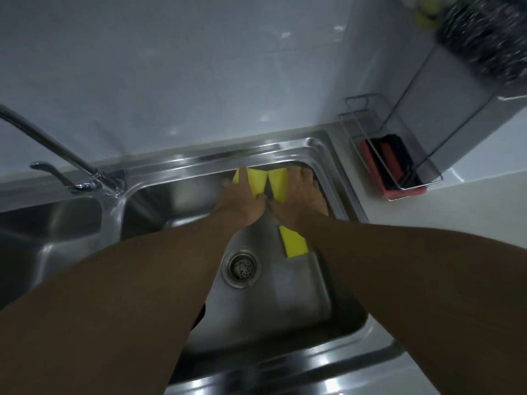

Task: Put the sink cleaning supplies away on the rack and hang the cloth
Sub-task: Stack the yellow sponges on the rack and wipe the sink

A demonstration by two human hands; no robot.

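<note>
Both my arms reach into the right steel sink basin [322, 295]. At its far end my left hand [242, 201] lies on one yellow sponge [255, 181], fingers curled around it. My right hand [299, 198] grips a second yellow sponge [278, 182] beside it. A third yellow sponge [293, 243] lies loose on the basin floor near the drain [241, 267]. The wire rack [399, 155] stands on the counter at the right, with red and black sponges [382, 158] in it.
The faucet [54, 146] and its lever rise at the left between the two basins. A steel wool scrubber [484, 38] and something yellow-green sit on the rack's upper level at the top right. White tiled wall lies behind.
</note>
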